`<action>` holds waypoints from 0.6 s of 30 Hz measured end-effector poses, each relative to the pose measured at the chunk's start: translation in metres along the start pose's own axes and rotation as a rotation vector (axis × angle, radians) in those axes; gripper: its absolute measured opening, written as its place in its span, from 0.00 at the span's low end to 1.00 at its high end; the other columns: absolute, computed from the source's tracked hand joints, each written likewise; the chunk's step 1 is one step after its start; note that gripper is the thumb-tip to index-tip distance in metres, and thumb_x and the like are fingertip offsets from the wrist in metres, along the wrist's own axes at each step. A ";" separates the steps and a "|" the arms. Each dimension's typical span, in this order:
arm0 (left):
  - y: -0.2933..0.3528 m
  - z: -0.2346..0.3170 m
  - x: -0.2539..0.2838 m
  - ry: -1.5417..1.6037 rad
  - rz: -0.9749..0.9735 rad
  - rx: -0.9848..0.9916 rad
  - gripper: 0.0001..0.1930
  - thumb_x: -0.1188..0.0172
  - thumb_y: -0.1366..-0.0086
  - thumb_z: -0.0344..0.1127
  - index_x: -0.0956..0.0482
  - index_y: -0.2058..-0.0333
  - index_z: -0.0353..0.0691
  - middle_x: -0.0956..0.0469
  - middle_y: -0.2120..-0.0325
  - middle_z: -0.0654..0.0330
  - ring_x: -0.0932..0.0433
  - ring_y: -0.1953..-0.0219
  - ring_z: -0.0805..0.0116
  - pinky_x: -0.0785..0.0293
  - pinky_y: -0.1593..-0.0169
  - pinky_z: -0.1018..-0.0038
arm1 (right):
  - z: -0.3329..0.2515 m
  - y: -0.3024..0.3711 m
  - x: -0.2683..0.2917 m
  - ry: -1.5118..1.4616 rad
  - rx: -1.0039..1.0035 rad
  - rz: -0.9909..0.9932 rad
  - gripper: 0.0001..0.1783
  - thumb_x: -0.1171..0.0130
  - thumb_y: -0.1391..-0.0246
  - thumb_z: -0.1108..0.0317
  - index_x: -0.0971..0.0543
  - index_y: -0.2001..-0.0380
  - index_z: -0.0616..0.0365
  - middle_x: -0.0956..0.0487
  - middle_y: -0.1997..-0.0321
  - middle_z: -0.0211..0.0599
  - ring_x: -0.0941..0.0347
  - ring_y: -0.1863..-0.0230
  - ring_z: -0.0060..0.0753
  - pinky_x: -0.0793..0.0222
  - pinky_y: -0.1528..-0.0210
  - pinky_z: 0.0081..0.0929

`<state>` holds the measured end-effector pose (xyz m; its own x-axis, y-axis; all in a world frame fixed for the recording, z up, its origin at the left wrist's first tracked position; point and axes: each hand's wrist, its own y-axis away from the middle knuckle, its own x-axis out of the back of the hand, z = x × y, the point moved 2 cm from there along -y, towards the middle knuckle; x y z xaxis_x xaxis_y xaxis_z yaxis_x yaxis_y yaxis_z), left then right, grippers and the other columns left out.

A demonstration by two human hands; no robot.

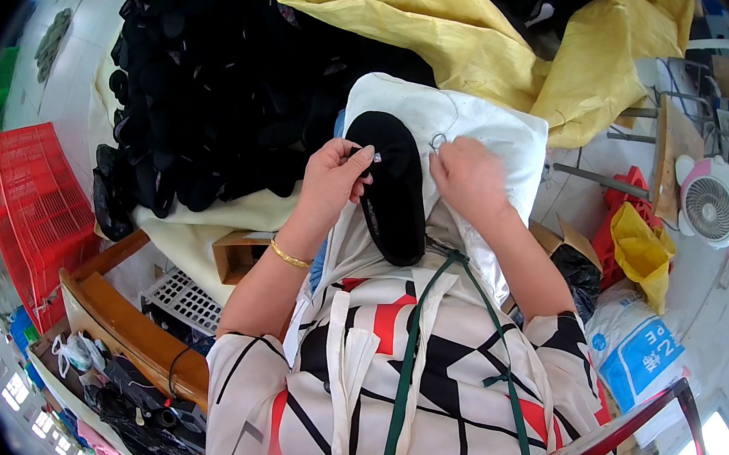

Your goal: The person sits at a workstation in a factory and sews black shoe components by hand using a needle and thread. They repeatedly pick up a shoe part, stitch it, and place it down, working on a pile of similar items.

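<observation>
A black cloth shoe [396, 215] lies lengthwise on a white cloth [500, 120] spread over my lap. A small pale tag shows at its left edge. My left hand [334, 177] is closed there, thumb and fingers pinching the shoe's black edge beside the tag. Just right of the shoe, above the cloth, is my right hand [470, 172], its fingers curled together and partly blurred. A small thin dark loop [437, 142] shows by its fingertips, and a fine thread seems to run over the cloth above. What the right fingers hold is too small to make out.
A large heap of black shoes [208, 93] fills the space ahead, with a yellow woven sheet [412, 0] to its right. Red plastic crates [38, 208] and a wooden chair-like frame [140, 331] stand left. A small fan [713, 204] and a printed bag [635, 350] are right.
</observation>
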<state>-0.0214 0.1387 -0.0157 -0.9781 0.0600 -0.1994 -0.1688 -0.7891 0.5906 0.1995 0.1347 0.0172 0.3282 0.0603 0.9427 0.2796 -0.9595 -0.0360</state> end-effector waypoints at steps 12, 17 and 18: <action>0.001 0.013 -0.003 -0.007 0.004 -0.053 0.07 0.36 0.35 0.33 0.24 0.68 0.37 0.22 0.77 0.65 0.30 0.78 0.82 0.32 0.75 0.84 | -0.020 -0.022 -0.027 -2.426 -0.888 0.127 0.24 0.57 0.31 0.55 0.37 0.83 0.47 0.43 0.85 0.21 0.49 0.82 0.24 0.41 0.67 0.28; -0.013 -0.005 0.008 0.072 -0.013 -0.196 0.06 0.37 0.34 0.33 0.23 0.67 0.38 0.23 0.77 0.67 0.32 0.80 0.84 0.40 0.79 0.86 | -0.003 0.000 -0.025 -2.510 -0.844 0.124 0.25 0.55 0.32 0.56 0.38 0.86 0.46 0.46 0.88 0.20 0.53 0.84 0.22 0.46 0.71 0.25; -0.013 -0.004 0.012 0.064 -0.029 -0.178 0.06 0.37 0.34 0.32 0.23 0.66 0.38 0.23 0.77 0.67 0.31 0.80 0.83 0.39 0.78 0.85 | -0.001 0.008 -0.025 -2.497 -0.844 0.134 0.26 0.54 0.32 0.54 0.39 0.87 0.46 0.47 0.88 0.20 0.53 0.84 0.22 0.47 0.71 0.25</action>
<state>-0.0303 0.1474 -0.0291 -0.9625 0.0498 -0.2668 -0.1669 -0.8836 0.4375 0.1925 0.1250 -0.0063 0.3243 -0.4925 -0.8076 0.1826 -0.8051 0.5643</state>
